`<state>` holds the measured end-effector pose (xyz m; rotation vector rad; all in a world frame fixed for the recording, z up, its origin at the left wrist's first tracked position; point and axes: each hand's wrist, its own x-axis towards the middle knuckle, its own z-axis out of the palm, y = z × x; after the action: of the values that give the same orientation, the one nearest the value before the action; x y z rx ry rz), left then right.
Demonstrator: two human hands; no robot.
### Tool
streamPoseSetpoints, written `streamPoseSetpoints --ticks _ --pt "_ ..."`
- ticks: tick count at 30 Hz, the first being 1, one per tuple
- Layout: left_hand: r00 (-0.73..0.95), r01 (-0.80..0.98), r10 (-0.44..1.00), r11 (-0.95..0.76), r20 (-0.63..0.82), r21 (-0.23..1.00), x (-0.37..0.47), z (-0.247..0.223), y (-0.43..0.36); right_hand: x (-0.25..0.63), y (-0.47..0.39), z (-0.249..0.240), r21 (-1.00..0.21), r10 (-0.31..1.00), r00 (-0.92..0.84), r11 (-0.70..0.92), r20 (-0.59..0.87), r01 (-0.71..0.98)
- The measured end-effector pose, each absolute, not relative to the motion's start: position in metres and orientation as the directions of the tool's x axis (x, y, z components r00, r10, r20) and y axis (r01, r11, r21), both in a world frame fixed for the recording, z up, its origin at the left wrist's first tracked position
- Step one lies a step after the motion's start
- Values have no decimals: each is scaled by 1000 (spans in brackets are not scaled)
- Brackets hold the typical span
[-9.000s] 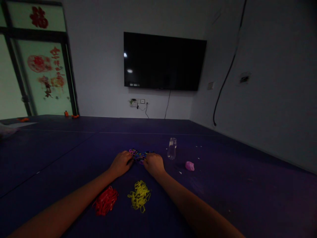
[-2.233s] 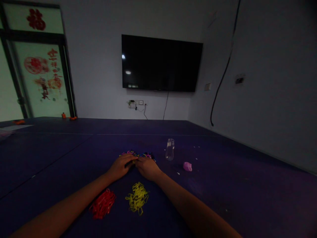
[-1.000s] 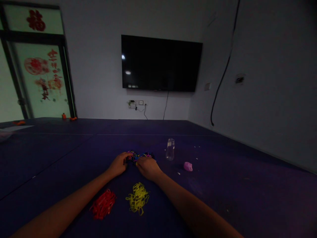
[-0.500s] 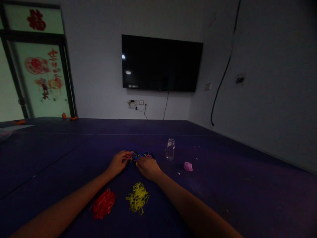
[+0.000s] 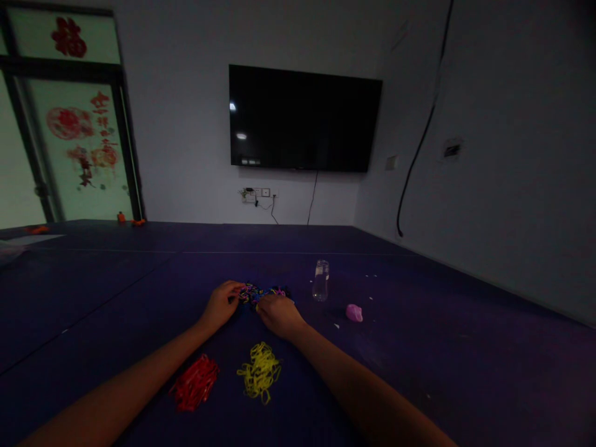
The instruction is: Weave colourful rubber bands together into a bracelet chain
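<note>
Left hand [image 5: 222, 305] has shifted back off the bands since a second ago — fingers loosely curled, thumb apart, fingertips at the left edge of the mixed pile [image 5: 254, 294]. Right hand [image 5: 279, 315] bent over the pile's near side, fingers closed down; grip contents can't tell. Red bands [image 5: 195, 382], yellow bands [image 5: 261, 372] nearer the wearer; bottle [image 5: 321, 282] upright, right of pile.

A wide black flat-screen television [image 5: 305, 118] hangs on the pale wall [image 5: 186, 124], above a white socket strip [image 5: 258, 193]. To the left stands a dark-framed frosted-glass door [image 5: 79, 149] with red decorations [image 5: 69, 123].
</note>
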<state>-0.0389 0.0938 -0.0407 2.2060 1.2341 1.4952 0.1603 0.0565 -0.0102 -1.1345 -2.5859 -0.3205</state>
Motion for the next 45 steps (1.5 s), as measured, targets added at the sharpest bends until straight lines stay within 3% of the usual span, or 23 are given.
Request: streamPoseSetpoints --ticks 11,22,45 --pt "146 529 723 -633 675 565 -38 -41 95 160 58 -11 105 684 -646 655 338 748" --pt "388 635 681 -686 621 355 -32 -38 84 161 60 -12 73 680 -648 668 343 740" --pt "391 696 678 -661 623 282 -33 -39 85 160 60 -12 96 683 -651 662 331 744"
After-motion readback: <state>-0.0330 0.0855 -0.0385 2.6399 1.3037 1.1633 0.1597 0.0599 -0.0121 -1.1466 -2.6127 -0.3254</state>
